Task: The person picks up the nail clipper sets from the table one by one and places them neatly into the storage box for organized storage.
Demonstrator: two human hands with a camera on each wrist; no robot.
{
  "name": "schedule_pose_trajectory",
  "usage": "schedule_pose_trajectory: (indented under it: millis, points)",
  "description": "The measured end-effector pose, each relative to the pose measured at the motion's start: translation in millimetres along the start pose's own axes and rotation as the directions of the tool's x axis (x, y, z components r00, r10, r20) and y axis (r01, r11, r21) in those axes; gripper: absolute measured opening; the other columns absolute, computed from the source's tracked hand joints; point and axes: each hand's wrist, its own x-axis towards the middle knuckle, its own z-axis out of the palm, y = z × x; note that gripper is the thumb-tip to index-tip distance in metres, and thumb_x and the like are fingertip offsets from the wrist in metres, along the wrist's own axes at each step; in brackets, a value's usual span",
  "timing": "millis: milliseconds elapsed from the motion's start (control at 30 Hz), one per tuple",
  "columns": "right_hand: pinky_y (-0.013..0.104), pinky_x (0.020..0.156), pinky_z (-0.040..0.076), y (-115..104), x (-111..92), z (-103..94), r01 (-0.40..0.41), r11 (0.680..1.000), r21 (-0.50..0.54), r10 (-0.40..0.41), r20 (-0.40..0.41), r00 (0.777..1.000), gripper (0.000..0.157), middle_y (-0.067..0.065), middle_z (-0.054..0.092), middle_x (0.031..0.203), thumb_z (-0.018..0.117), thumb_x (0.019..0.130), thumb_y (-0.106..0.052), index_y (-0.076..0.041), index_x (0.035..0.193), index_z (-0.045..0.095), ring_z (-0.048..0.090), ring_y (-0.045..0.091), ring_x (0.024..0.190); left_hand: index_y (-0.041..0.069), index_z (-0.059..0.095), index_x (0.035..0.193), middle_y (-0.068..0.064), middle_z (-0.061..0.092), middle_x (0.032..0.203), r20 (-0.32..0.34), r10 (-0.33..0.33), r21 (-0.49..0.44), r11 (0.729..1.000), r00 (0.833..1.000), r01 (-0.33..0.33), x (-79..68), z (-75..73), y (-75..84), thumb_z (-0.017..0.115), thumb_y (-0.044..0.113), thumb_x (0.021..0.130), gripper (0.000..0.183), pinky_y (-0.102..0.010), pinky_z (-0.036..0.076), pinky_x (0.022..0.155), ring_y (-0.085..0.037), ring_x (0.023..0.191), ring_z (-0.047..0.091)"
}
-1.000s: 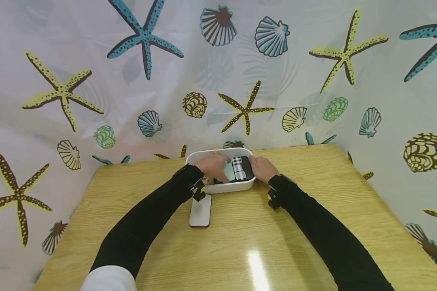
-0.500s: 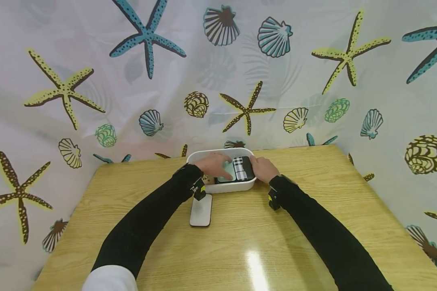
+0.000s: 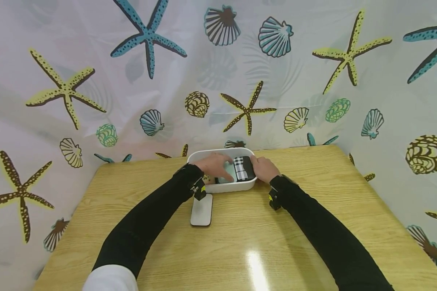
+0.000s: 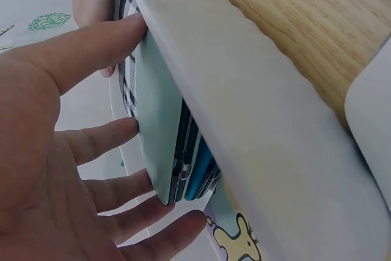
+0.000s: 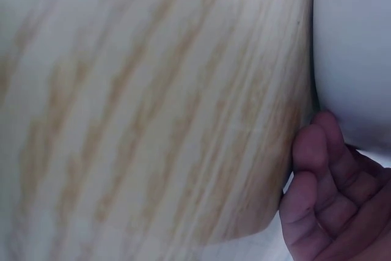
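Observation:
A white oblong bin [image 3: 236, 186] stands at the back of the table. My left hand [image 3: 215, 165] reaches into it, thumb and fingers spread over a mint-green flat case [image 3: 226, 173]. In the left wrist view my fingertips touch the edges of the case [image 4: 156, 120], which lies over dark and blue layers with zipper pulls. To its right sits a black-and-white plaid and black pouch [image 3: 243, 167]. My right hand [image 3: 264, 169] grips the bin's right end; its curled fingers [image 5: 310, 148] lie against the outer wall, while its thumb is partly hidden.
A white, phone-shaped slab [image 3: 201, 210] with a dark edge lies on the wooden table [image 3: 276, 242], in front of the bin. At the bin's left end is a yellow-patterned item [image 4: 235, 242], mostly hidden. A shell-print curtain [image 3: 167, 89] hangs behind the table.
The head view has shifted very slightly. My left thumb and fingers have moved slightly right over the mint-green case. The right hand keeps its grip on the bin.

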Motion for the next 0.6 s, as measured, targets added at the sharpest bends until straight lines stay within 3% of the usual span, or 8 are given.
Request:
schedule_pose_trajectory:
  millis: [333, 600]
  points:
    - [0.033, 0.064, 0.041, 0.6, 0.1, -0.8, -0.008, 1.0, 0.009, 0.008, 0.001, 1.0, 0.067, 0.014, 0.06, 0.085, 0.02, 0.108, -0.048, 0.001, 0.11, 0.064, 0.057, 0.025, 0.072, 0.017, 0.047, 0.15, -0.006, 0.046, 0.155, 0.01, -0.002, 0.003, 1.0, 1.0, 0.002, -0.3, -0.9, 1.5, 0.073, 0.046, 0.09, 0.072, -0.045, 0.033, 0.116, -0.033, 0.148, 0.03]
    - [0.033, 0.06, 0.043, -1.1, -3.8, -1.9, 0.005, 1.0, 0.024, -0.005, -0.002, 1.0, 0.066, 0.012, 0.059, 0.079, 0.021, 0.108, -0.048, 0.001, 0.106, 0.066, 0.057, 0.024, 0.064, 0.014, 0.047, 0.15, -0.007, 0.049, 0.152, -0.03, -0.014, 0.037, 0.999, 0.999, 0.015, 6.1, 0.1, 3.4, 0.065, 0.047, 0.095, 0.067, -0.04, 0.039, 0.112, -0.025, 0.14, 0.045]
